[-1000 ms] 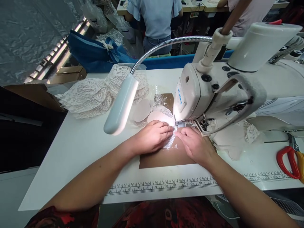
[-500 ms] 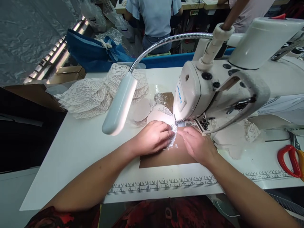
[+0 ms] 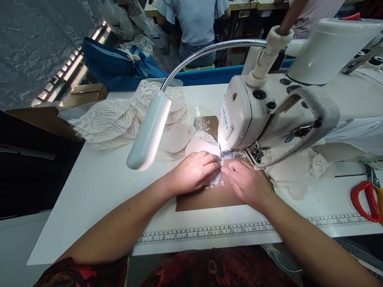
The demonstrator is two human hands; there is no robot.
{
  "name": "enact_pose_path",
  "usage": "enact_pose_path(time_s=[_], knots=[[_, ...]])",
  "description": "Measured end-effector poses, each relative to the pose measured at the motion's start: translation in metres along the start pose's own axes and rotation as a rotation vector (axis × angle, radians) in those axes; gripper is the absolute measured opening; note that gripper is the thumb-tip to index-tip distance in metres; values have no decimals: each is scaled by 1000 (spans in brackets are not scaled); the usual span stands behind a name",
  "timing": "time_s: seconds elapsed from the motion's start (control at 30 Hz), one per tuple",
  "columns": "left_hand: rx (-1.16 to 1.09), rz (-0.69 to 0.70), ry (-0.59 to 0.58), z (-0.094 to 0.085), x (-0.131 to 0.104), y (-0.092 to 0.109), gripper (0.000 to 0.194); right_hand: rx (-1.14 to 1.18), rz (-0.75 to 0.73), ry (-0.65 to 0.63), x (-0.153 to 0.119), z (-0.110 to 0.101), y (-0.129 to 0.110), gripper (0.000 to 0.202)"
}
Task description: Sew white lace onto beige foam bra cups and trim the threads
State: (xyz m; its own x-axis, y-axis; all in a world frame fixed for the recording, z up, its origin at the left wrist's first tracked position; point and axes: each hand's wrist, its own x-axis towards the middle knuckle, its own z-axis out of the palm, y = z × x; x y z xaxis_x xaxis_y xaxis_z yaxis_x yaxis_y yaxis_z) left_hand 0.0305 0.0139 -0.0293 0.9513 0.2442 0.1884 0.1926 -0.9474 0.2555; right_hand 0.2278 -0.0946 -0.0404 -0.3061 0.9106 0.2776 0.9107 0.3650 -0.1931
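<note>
A white lace piece with a smooth rounded pad lies under the needle end of a white sewing machine. Over the lace's near part rests my left hand, its fingers curled together and pressing the fabric down. My right hand is closed at the lace's right edge, thumb and index finger pinching close to the presser foot. The fingertips of both hands nearly meet there. Beneath them lies a brown sheet on the white table. The needle itself is too small to make out.
A lamp on a bendy metal neck hangs left of the machine. Stacked lace pieces lie at the back left, pale fabric pieces at the right. Red-handled scissors lie far right. A person sits beyond the table.
My right fingertips have moved slightly left along the lace edge, closer to my left hand. My left fingers have shifted a little toward the presser foot.
</note>
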Motion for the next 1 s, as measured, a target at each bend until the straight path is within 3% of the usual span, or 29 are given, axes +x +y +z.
enact_pose_path(time_s=[0.17,0.5,0.8,1.0], knots=[[57,35,-46,4,1,-3,35,-78,46,-61,0,-1,-4,37],[102,-45,-86,-2,7,-2,47,-136,148,-49,2,-1,-4,41],[86,-50,-64,0,6,-6,49,16,-24,-2,-8,-3,4,37],[69,-41,-56,-1,4,-5,45,-25,-84,-24,-8,-2,2,35]])
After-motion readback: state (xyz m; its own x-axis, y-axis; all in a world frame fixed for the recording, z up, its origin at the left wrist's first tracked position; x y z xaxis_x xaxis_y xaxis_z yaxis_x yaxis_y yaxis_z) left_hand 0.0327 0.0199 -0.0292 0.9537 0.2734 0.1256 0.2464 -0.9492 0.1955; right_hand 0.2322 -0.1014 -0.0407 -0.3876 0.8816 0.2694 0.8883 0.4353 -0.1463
